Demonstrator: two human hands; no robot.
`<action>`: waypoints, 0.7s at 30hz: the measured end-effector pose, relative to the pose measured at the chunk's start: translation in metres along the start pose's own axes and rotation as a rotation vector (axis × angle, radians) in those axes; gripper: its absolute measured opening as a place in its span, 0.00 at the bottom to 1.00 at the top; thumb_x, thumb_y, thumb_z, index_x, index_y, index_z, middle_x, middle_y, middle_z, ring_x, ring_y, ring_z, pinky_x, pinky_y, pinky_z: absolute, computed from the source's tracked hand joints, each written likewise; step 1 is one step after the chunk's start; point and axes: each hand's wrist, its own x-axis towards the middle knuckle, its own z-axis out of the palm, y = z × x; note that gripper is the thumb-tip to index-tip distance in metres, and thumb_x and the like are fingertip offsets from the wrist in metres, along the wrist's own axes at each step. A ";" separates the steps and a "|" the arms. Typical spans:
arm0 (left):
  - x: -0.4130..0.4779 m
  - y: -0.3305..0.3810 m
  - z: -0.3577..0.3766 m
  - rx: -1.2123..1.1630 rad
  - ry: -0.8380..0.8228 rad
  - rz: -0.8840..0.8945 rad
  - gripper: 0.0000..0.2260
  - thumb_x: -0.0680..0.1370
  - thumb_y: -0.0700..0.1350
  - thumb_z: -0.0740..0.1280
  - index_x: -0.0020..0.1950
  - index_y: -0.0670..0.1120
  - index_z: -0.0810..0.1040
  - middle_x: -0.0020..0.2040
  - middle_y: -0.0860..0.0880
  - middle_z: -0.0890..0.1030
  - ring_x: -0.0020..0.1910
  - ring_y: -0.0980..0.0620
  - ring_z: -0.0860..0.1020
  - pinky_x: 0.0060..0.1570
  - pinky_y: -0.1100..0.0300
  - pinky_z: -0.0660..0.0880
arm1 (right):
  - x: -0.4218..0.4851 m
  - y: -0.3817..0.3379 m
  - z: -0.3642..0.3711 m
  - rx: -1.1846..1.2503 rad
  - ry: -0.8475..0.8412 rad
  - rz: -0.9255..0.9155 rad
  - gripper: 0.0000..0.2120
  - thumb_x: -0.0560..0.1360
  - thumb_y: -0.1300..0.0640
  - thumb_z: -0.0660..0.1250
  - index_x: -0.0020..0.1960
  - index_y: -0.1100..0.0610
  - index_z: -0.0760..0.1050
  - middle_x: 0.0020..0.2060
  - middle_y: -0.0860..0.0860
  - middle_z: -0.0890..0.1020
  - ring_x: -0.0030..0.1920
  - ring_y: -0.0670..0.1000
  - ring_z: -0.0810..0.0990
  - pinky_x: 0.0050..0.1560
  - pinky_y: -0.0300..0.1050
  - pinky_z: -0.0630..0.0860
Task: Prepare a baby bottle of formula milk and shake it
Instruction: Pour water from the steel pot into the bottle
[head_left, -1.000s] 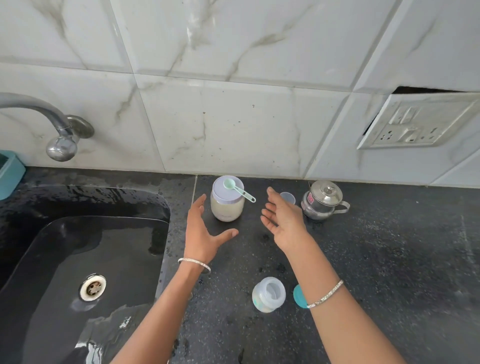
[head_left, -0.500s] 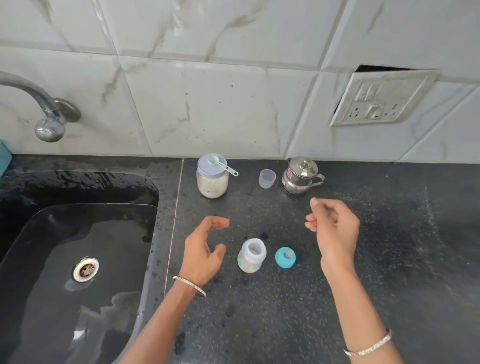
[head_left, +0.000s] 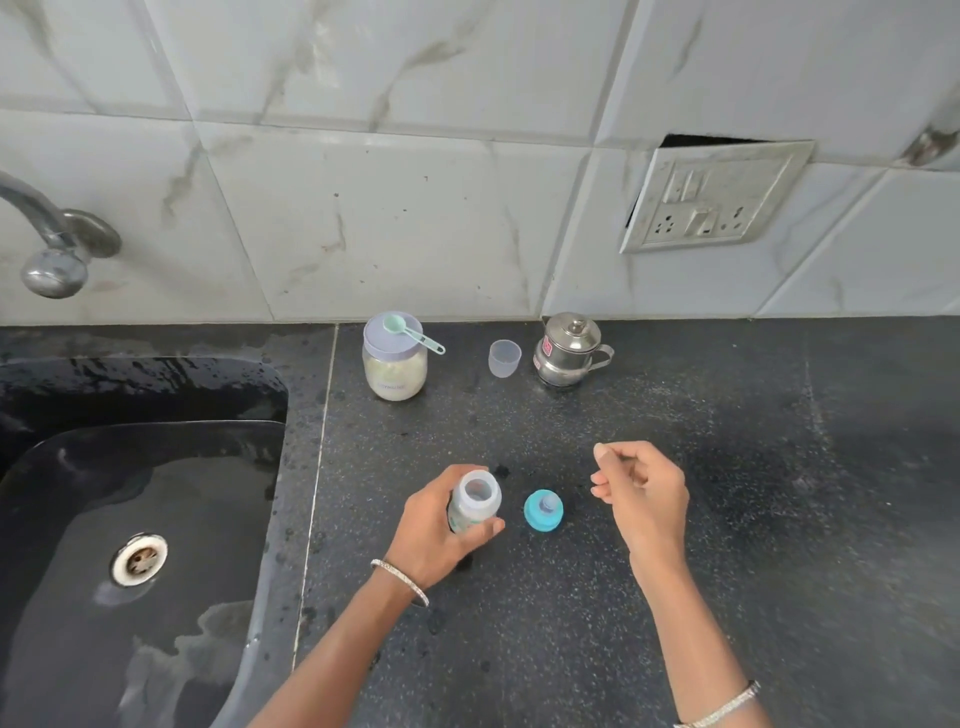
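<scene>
**Left hand on the open bottle, right hand empty**

Head view: the left hand (head_left: 434, 530) grips the baby bottle (head_left: 474, 500) in the lower middle of the frame, fingers and thumb wrapped round its body. The bottle stands on the dark speckled counter (head_left: 701, 597) with its mouth uncovered. Just to its right, apart from it, the teal bottle top (head_left: 543, 511) rests on the counter.

Further right, the right hand (head_left: 644, 493) hovers above the counter. Its fingers are loosely curled and it holds nothing. Each wrist carries a bangle.

Along the back edge of the counter, near the wall tiles, three things stand in a row. To the left is a jar (head_left: 395, 366) of pale powder with a lilac lid, and a green scoop (head_left: 413, 335) lies across that lid. In the middle is a small clear cup (head_left: 504, 358). To the right is a steel pot (head_left: 569, 351) with a lid and a handle.

A black sink (head_left: 156, 395) fills the left of the frame, wet, with its drain (head_left: 139, 558) at lower left. A metal tap (head_left: 49, 244) juts in from the upper left edge. A switch and socket plate (head_left: 711, 200) sits tilted on the wall at upper right.
</scene>
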 end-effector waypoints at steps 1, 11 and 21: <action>0.000 0.000 0.001 -0.015 0.027 0.008 0.23 0.71 0.51 0.79 0.63 0.53 0.76 0.57 0.61 0.81 0.56 0.62 0.79 0.56 0.68 0.73 | 0.004 0.001 0.002 -0.002 -0.003 0.000 0.05 0.79 0.55 0.74 0.45 0.54 0.83 0.32 0.50 0.86 0.31 0.45 0.84 0.34 0.34 0.79; 0.024 0.015 -0.027 -0.154 0.194 -0.020 0.19 0.67 0.56 0.70 0.56 0.53 0.75 0.48 0.59 0.81 0.47 0.55 0.79 0.46 0.68 0.74 | 0.101 -0.014 0.034 -0.145 0.160 -0.010 0.09 0.82 0.51 0.69 0.58 0.55 0.80 0.47 0.52 0.87 0.48 0.52 0.84 0.57 0.53 0.79; 0.040 0.014 -0.043 -0.198 0.214 -0.067 0.22 0.66 0.56 0.71 0.58 0.52 0.76 0.49 0.56 0.82 0.49 0.51 0.80 0.51 0.55 0.76 | 0.172 -0.014 0.054 -0.059 -0.116 0.224 0.16 0.82 0.45 0.69 0.52 0.59 0.81 0.54 0.59 0.85 0.56 0.58 0.83 0.65 0.63 0.79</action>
